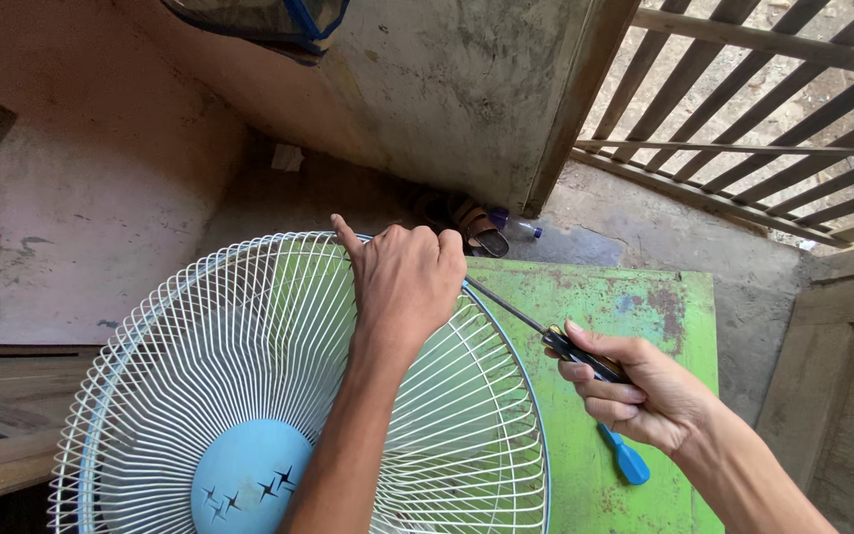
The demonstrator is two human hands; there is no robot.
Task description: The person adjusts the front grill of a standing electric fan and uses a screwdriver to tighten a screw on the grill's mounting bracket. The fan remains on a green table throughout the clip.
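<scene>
The left hand (405, 282) grips the upper rim of the white wire fan guard (249, 366), which fills the lower left of the frame, its fingers curled tight over the wires. The right hand (644, 391), at lower right, holds a screwdriver (546, 336) with fingers wrapped round the handle, tip reaching the rim by the left hand. A blue tool (627, 459) lies on the green surface (644, 297) just below.

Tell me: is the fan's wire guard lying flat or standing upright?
Roughly flat, face up. The white wire guard is seen from above, its blue centre cap facing the camera, its rim over the green table.
</scene>
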